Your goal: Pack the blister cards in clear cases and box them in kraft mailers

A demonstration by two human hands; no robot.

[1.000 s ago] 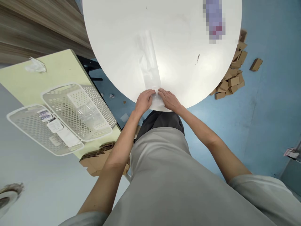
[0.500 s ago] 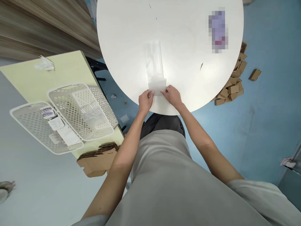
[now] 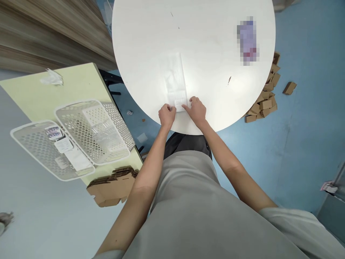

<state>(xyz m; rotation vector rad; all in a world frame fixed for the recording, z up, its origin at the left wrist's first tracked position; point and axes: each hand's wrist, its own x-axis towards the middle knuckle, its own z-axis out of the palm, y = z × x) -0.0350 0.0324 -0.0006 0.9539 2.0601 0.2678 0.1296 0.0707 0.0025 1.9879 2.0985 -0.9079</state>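
A clear plastic bag (image 3: 175, 77) lies flat on the white round table, its long side running away from me. Near its close end a small whitish rectangle (image 3: 180, 103) shows; I cannot tell if it is a label or a flap. At the bag's near left corner, my left hand (image 3: 167, 116) is closed in a pinch on the plastic. My right hand (image 3: 197, 110) is at the near right edge, thumb stretched onto the bag and fingers apart from it, resting on the table.
The round table's edge (image 3: 192, 134) is close to my waist. On a yellow-green table (image 3: 81, 77) to the left stand two white perforated baskets (image 3: 94, 133) and folded cardboard (image 3: 113, 189). Small cardboard boxes (image 3: 265, 104) lie piled on the floor at right. A blurred purple item (image 3: 247, 39) lies at the far right.
A pale flat sheet at the bag's near end now looks lower and more see-through, lying with the bag. My right thumb and fingers have spread apart; my left hand has hardly moved.
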